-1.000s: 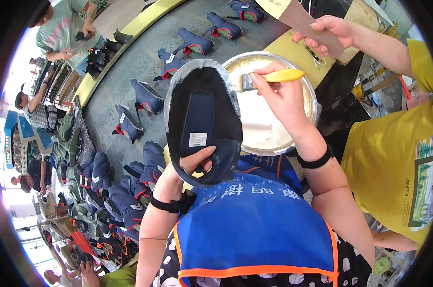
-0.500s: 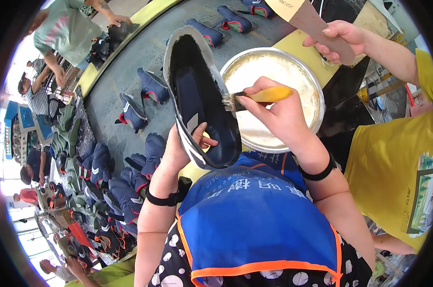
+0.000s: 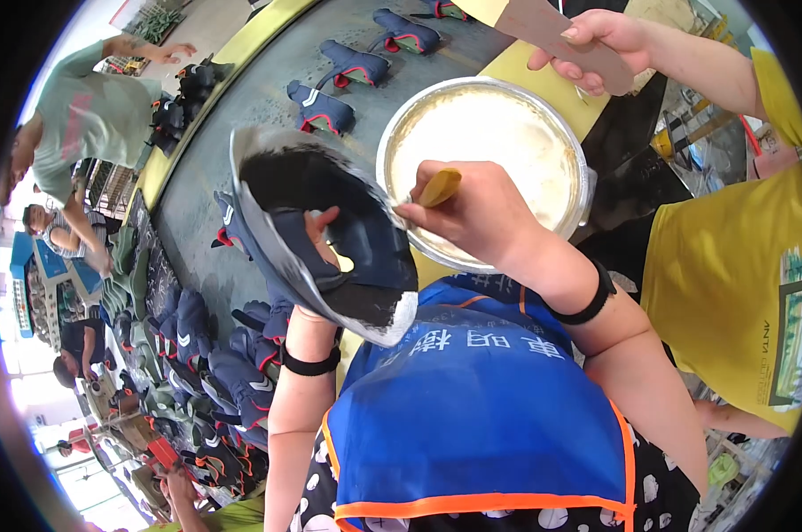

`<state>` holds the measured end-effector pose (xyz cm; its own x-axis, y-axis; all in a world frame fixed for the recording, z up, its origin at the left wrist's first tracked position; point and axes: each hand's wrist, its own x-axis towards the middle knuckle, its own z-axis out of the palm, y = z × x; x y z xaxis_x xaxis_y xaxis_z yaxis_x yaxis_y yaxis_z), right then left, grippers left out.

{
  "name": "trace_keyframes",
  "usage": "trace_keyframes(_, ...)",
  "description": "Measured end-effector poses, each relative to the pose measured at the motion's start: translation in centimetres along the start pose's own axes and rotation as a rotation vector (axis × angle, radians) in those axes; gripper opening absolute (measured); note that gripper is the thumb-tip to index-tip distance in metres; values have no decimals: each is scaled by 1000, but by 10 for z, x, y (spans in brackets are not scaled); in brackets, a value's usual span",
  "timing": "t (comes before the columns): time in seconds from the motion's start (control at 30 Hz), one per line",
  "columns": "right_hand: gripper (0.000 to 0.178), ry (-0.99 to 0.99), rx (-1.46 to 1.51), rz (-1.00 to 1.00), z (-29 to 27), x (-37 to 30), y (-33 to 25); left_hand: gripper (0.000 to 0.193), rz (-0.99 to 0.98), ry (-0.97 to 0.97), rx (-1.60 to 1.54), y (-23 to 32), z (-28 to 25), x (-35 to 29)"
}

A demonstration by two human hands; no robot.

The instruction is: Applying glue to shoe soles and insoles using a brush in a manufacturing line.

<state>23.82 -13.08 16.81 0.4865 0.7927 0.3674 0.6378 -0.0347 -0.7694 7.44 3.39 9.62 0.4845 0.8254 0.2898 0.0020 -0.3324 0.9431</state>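
A dark navy shoe upper (image 3: 374,235) is tilted over the workbench in front of me, its open underside facing up and its lower edge coated white. My left hand (image 3: 321,238) grips it from below, with fingertips showing through the opening inside. Beside the upper's right edge, my right hand (image 3: 476,208) pinches a brush by its yellow handle (image 3: 441,187). The bristles are mostly hidden, close against the white edge. Just beyond my right hand stands a round metal basin (image 3: 387,133) of white liquid (image 3: 489,120).
Several navy uppers (image 3: 321,108) lie on the grey belt (image 3: 259,97); more are heaped at the left (image 3: 241,377). On the right, a co-worker's hand (image 3: 609,40) holds a brown sole-shaped piece (image 3: 565,44). Another person (image 3: 104,111) stands across the belt.
The upper has moved left and tipped over, so its underside and white rim now face me more. My right hand has shifted left, staying at its edge with the brush.
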Motion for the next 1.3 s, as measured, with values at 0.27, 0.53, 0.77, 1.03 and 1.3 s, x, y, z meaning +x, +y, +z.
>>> trace_keyframes(0.27, 25, 217, 207, -158, 1, 15, 3, 36, 39, 99, 178, 23, 13, -16)
trace_keyframes(0.53, 26, -168, 393, 227, -5, 11, -3, 35, 315, 31, -12, -7, -20, 11)
trace_keyframes(0.77, 23, -211, 785, 365, -24, 9, -14, 37, 549, 56, -29, -27, -16, 47)
trace_keyframes(1.03, 17, 95, 446, 116, 11, 31, 26, 41, 295, 55, 14, -11, -3, 37)
trace_keyframes(1.3, 11, 194, 232, -188, 9, 22, 17, 47, -58, -161, -100, -26, -10, 33)
